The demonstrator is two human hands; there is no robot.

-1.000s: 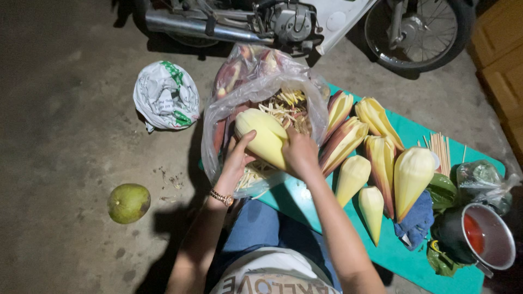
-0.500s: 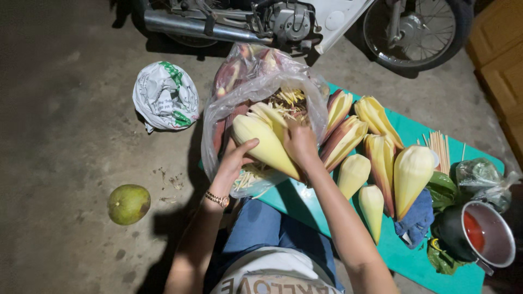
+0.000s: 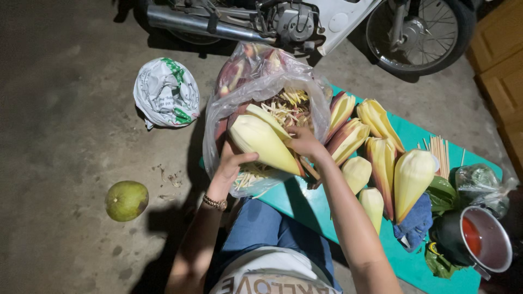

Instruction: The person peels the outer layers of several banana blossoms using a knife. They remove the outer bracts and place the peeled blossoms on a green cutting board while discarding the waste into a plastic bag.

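Head view, looking down at a person seated on a concrete floor. The left hand is cupping the underside of a pale yellow banana-blossom heart, fingers curled loosely around its lower edge, while the right hand is pinching the heart's upper side near its base; both hands are closed on it, though how tightly cannot be told. The heart is lying tilted, tip pointing up and to the left, directly over the mouth of a clear plastic bag, a placement that appears to be letting loose pieces drop inside rather than onto the floor: the bag is already holding reddish bracts and thin cream-coloured florets. To the right, on a green mat, other peeled hearts and boat-shaped bracts are lying side by side within arm's reach, seemingly sorted apart from the bag's contents. A bundle of thin pale sticks is resting beyond them, a blue cloth is lying under the largest heart, and a metal pot with a red inside is standing at the mat's far edge. Well apart on the floor are sitting a round green fruit and a knotted white bag; a parked motorcycle is occupying the top of the frame.
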